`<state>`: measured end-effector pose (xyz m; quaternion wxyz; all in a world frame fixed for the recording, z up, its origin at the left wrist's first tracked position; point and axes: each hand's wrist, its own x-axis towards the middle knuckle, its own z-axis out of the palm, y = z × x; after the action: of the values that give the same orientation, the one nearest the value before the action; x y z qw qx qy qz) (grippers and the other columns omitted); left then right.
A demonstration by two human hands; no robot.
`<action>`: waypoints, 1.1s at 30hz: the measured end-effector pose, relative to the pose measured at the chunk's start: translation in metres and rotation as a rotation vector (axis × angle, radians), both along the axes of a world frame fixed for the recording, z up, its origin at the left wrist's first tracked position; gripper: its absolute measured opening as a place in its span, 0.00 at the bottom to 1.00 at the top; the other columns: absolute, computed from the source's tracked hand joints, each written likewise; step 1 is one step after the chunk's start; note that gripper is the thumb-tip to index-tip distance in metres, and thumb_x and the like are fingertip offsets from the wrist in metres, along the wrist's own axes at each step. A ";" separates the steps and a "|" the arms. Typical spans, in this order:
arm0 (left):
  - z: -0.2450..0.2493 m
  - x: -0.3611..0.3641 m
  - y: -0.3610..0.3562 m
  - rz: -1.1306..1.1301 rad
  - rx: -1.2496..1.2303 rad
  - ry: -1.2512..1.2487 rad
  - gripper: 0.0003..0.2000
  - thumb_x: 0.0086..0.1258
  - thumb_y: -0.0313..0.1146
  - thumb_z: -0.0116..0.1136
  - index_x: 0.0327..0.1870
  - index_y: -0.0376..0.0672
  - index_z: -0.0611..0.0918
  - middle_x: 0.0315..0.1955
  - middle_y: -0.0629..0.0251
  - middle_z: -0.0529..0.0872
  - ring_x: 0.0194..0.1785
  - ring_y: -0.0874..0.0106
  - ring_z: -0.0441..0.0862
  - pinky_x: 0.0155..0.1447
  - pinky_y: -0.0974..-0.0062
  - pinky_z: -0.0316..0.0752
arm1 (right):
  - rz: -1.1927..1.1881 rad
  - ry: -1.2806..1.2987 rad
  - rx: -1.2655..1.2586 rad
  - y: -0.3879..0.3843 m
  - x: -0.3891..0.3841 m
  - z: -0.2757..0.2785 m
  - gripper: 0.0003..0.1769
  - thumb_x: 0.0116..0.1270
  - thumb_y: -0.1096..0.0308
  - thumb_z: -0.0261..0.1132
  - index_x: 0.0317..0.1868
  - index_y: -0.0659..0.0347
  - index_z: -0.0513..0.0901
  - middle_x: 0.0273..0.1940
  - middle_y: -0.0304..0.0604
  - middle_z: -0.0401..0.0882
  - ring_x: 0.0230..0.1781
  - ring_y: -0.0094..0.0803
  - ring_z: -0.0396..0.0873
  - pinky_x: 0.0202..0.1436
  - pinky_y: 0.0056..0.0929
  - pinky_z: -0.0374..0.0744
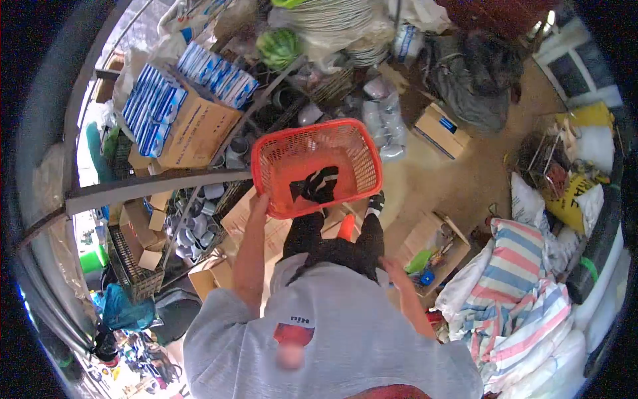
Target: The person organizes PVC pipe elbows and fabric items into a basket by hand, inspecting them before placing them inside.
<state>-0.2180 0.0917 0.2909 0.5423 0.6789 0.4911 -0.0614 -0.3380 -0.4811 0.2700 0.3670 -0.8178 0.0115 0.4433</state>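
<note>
My left hand [260, 203] is closed on the near left corner of an orange-red plastic basket [367, 170] with slatted sides. The basket is tipped so that its inside faces me. A black thing with pale stripes [319, 185] shows against the basket's floor; what it is I cannot make out. Beside my right thigh hangs my right hand [393, 268], its fingers loosely stretched and nothing visible in them. Just beyond that hand, an open cardboard box [448, 256] on the floor holds small mixed items, among them something green and something blue.
At upper left, blue-and-white packs fill a large carton [199, 130]. Grey pipe fittings [196, 226] lie in crates below a metal bar [159, 186]. A watermelon [279, 48] and a closed carton [442, 131] are ahead. Striped sacks [512, 266] pile up on the right.
</note>
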 end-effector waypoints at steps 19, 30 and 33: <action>-0.265 -0.021 0.080 0.192 -0.334 -0.319 0.31 0.67 0.51 0.68 0.63 0.38 0.79 0.50 0.60 0.86 0.46 0.67 0.87 0.41 0.70 0.84 | -0.451 0.127 0.164 -0.024 0.085 -0.204 0.20 0.78 0.52 0.59 0.42 0.64 0.80 0.30 0.43 0.78 0.24 0.32 0.81 0.31 0.35 0.86; -0.249 -0.173 0.043 0.011 -0.139 -0.569 0.23 0.78 0.46 0.54 0.63 0.37 0.78 0.52 0.61 0.86 0.51 0.69 0.85 0.50 0.72 0.81 | -0.552 0.962 0.863 -0.054 -0.160 -0.220 0.17 0.71 0.65 0.64 0.53 0.69 0.78 0.43 0.49 0.84 0.31 0.39 0.83 0.41 0.37 0.87; -0.262 -0.290 -0.003 -0.054 -0.171 -0.472 0.21 0.80 0.44 0.52 0.65 0.41 0.78 0.52 0.65 0.85 0.53 0.70 0.83 0.52 0.72 0.79 | -1.009 0.645 0.560 -0.065 -0.232 -0.249 0.18 0.64 0.68 0.71 0.52 0.64 0.79 0.41 0.43 0.84 0.31 0.34 0.81 0.37 0.32 0.83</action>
<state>-0.5075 0.0886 0.0284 0.6954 0.6391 0.3257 0.0430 -0.5703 -0.5465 0.0208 0.7066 -0.4119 0.3868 0.4259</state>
